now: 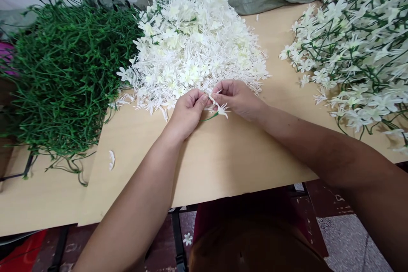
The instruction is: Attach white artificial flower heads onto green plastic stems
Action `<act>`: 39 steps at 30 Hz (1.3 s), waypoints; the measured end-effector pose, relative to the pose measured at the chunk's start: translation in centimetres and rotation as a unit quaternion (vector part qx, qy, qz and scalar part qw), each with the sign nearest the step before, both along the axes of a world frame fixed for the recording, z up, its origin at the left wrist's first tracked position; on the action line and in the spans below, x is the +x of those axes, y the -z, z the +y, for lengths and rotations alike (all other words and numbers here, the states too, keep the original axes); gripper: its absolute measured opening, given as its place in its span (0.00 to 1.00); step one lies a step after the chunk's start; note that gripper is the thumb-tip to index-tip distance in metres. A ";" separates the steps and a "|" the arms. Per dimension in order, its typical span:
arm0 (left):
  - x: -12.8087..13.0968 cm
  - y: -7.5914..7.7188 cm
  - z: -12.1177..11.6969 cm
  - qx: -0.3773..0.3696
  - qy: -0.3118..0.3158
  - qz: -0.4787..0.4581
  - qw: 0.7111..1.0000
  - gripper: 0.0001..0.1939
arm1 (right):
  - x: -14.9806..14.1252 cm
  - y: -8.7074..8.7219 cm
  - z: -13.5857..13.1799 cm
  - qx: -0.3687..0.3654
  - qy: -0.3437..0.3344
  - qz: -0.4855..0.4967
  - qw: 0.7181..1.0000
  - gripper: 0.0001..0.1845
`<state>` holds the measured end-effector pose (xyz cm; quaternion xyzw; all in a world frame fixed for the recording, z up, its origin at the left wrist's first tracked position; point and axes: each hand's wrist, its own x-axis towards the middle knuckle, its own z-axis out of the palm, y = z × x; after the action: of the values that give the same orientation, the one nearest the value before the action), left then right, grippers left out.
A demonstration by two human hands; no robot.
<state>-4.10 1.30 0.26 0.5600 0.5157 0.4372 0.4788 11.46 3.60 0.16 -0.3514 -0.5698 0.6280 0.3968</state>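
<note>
Left hand (190, 109) and right hand (236, 97) pinch a white piece (214, 100) by a flower (222, 111), apparently joining parts. Careful alignment seems needed next.

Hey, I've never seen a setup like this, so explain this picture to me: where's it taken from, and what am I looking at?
There's no machine here, just a person's bare left hand and right hand. The one picture comes from a camera worn on the head, looking forward and down, so the arms reach away from you.

On the tan table, a heap of green stems lies at left, a pile of white flower pieces in the middle, and white flowers on green stems at right.

Both hands pinch a small white piece. Just below it shows a white flower with a green stem; how that one is held is hard to tell.
</note>
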 end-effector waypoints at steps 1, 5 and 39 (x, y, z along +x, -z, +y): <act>0.0 -0.2 0.0 -0.006 0.008 -0.006 1.000 0.19 | 0.1 0.1 0.2 -0.011 -0.004 0.015 1.000 0.22; -0.3 -0.7 0.0 -0.016 0.034 0.004 0.999 0.23 | 0.4 0.4 0.6 -0.035 -0.003 0.040 0.999 0.24; -0.4 0.8 0.7 0.055 -0.007 0.019 0.998 0.20 | 3.5 -5.2 -0.4 0.330 0.112 -0.300 0.888 0.05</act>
<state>-4.49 1.98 -0.56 0.5897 0.5040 0.4575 0.4346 15.00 3.17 5.37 -0.4334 -0.7926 0.2199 0.3682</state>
